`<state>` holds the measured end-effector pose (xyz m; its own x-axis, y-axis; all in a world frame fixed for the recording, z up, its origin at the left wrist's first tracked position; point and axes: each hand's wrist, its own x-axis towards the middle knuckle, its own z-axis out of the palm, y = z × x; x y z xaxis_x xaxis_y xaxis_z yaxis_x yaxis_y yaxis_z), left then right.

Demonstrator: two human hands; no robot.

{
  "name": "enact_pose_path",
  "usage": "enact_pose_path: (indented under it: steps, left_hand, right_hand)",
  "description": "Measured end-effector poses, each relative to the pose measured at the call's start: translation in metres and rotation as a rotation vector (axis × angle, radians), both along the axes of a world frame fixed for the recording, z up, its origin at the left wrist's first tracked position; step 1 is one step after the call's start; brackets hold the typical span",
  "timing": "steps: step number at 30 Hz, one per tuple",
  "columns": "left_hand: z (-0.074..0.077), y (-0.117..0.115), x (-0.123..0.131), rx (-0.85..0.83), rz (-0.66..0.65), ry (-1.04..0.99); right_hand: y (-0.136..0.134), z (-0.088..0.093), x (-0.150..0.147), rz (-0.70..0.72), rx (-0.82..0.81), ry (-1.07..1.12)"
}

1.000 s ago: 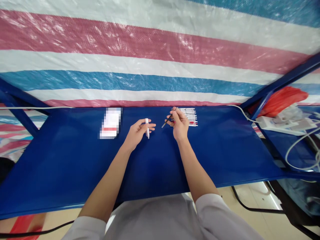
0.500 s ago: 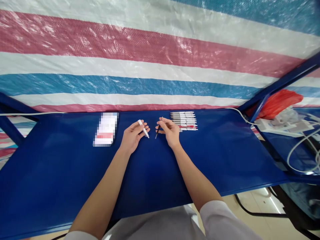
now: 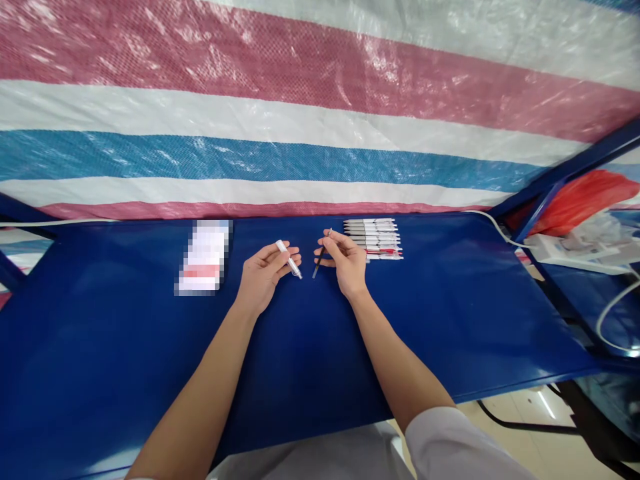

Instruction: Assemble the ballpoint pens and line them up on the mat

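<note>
My left hand (image 3: 263, 275) is closed round a white pen barrel (image 3: 289, 258), which points down to the right. My right hand (image 3: 345, 261) pinches a thin dark refill (image 3: 320, 257), held slanting with its lower tip toward the barrel. The two tips are a short gap apart above the blue table (image 3: 125, 347). A row of several white pens (image 3: 373, 238) lies just behind and right of my right hand.
A blurred white and red card pack (image 3: 203, 258) lies left of my left hand. A striped tarp (image 3: 300, 120) hangs behind the table. At the right, a red bag (image 3: 575, 197), a white power strip (image 3: 570, 250) and cables (image 3: 615, 307) sit on a neighbouring table.
My right hand has come left, away from the row of pens, bringing the refill close to the barrel. My left hand tilted the barrel from upright to slanting. The camera dipped slightly.
</note>
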<state>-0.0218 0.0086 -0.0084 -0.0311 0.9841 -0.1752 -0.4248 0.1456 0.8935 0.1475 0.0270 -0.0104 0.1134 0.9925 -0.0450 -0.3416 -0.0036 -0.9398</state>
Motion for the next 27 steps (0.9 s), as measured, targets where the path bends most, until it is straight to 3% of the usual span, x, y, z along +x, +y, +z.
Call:
enact_pose_path:
  steps: [13, 27]
  left_hand:
    - [0.0, -0.006, 0.003, 0.121, -0.002, 0.122]
    - [0.006, -0.014, 0.008, 0.287, 0.119, 0.393]
  right_hand:
    - [-0.004, -0.003, 0.0, -0.044, 0.055, -0.041]
    - [-0.005, -0.003, 0.0, -0.052, 0.053, -0.075]
